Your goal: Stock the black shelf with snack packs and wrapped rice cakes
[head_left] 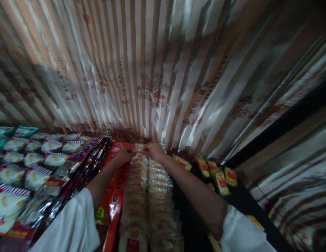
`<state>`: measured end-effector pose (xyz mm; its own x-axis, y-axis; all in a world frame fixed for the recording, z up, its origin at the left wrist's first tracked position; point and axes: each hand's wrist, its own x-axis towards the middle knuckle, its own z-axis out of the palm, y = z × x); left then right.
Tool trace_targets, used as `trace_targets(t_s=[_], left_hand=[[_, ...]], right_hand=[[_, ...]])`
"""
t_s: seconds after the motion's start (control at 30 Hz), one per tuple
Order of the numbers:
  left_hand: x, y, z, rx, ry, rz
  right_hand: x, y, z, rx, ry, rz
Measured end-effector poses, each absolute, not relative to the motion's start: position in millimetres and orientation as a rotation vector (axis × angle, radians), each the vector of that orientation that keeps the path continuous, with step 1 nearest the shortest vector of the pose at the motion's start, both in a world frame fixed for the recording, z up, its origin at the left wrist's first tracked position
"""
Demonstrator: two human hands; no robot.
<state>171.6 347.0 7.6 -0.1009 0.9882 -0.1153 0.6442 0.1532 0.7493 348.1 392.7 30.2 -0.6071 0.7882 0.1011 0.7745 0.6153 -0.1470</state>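
Two long rows of round, flat pastries in clear wrappers stand close together in front of me, a left row (138,196) and a right row (160,196). My left hand (126,155) reaches to the far end of the left row, its fingers closed at the left edge of a wrapped pastry (139,154). From the other side my right hand (154,151) pinches that pastry's right edge, with the wrist over the right row. The fingertips are small and dim in this light.
Left of the rows lies a red package strip (118,189), then dark shiny packets (86,164) and several white bags with striped tops (36,176). Small yellow packets (221,180) lie scattered on the black surface (189,213) to the right. Striped sheeting (152,70) hangs behind.
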Motion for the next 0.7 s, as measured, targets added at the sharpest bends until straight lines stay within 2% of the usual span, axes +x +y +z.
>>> trace_targets(t_s=[0.27, 0.4, 0.57, 0.7], left_hand=[[174, 347, -7, 1.599, 1.667, 0.826], [180, 348, -14, 1.580, 1.689, 0.922], [177, 339, -9, 1.521, 1.829, 0.974], [166, 325, -3, 1.557, 1.866, 0.844]], right_hand=[[355, 388, 25, -1.108, -2.551, 0.117], [358, 381, 28, -1.001, -2.665, 0.159], [355, 368, 35, -1.140, -2.681, 0.054], [352, 363, 34, -1.210, -2.657, 0.051]])
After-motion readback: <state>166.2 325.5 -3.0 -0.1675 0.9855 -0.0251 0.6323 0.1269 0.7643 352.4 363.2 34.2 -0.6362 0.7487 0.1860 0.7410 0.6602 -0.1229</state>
